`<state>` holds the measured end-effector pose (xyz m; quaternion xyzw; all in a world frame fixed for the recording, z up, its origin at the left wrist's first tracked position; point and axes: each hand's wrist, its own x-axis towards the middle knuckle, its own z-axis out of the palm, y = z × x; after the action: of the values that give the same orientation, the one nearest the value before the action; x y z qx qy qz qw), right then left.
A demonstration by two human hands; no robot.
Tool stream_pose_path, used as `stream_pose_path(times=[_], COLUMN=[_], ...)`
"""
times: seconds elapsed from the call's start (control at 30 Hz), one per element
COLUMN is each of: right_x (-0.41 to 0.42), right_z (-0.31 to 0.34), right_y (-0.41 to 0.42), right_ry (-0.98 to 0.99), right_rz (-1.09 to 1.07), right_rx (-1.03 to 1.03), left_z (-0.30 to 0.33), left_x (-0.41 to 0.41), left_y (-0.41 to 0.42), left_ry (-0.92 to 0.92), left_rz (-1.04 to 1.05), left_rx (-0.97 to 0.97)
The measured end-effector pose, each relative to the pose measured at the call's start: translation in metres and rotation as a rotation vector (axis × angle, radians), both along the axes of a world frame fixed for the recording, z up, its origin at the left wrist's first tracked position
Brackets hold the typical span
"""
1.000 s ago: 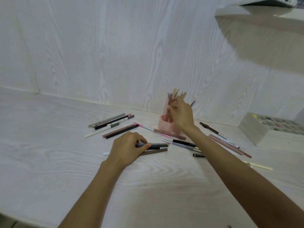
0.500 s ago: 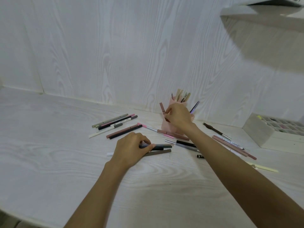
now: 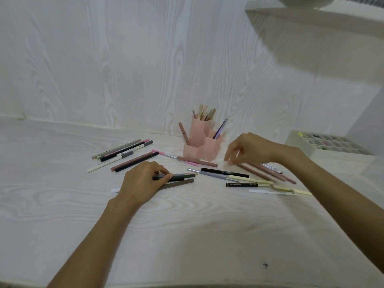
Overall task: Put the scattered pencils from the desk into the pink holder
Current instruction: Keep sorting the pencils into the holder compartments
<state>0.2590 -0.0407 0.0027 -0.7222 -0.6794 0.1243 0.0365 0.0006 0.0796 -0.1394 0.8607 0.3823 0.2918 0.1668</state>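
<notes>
**A:** From the head camera, where do the pencils lie?

**B:** Scattered on the desk [image 3: 62, 204] all round the pink holder [image 3: 200, 150], which stands near the back wall. One bunch [image 3: 122, 152] lies to its left, a pink pen [image 3: 174, 157] lies just in front of it, a black pencil [image 3: 225, 172] sits in the middle, and brown pencils [image 3: 268, 173] fan out to the right. A few are already upright in the holder's compartments.

**A:** And the hands?

**B:** The left hand [image 3: 141, 181] rests on the desk with thumb and fingers pinching a dark grey pencil [image 3: 182, 176]; another grey one lies just beside it. The right hand [image 3: 247, 149] hovers over the near ends of the brown pencils, fingers loosely curled downward and holding nothing, tips close to the desk or touching it; I cannot tell which.

**A:** How would they handle?

**B:** My guess: light, stiff and smooth, so they roll easily on this flat top. Pinching near the middle keeps one level; taking it near one end makes it easier to tip upright into a compartment. The holder looks light too and could shift if knocked.

**A:** Anything else?

**B:** A white divided tray [image 3: 324, 144] at the right edge.
</notes>
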Motion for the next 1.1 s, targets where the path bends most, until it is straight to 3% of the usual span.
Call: stream_pose_path(times=[0.17,0.37,0.53,0.7,0.93,1.1], right_x=[0.041,0.076,0.073,0.061,0.049,0.033], right_z=[-0.033,-0.073,-0.105,-0.112,-0.117,-0.127], right_y=[-0.043,-0.072,-0.072,-0.055,-0.029,-0.016], right_ry=[-0.114,-0.068,0.138,0.339,0.412,0.449], right_rz=[-0.116,-0.182,-0.166,-0.193,-0.175,-0.190], right_rx=[-0.102,0.074,0.313,0.345,0.346,0.497], left_z=[0.006,0.026,0.037,0.043,0.043,0.043], left_x=[0.000,-0.002,0.004,0.010,0.011,0.018], left_y=[-0.003,0.003,0.008,0.002,0.008,0.010], left_ry=[0.007,0.212,0.406,0.467,0.506,0.500], left_rz=[-0.018,-0.167,-0.120,-0.073,-0.117,-0.115], left_rx=[-0.096,-0.191,-0.152,-0.201,-0.200,-0.211])
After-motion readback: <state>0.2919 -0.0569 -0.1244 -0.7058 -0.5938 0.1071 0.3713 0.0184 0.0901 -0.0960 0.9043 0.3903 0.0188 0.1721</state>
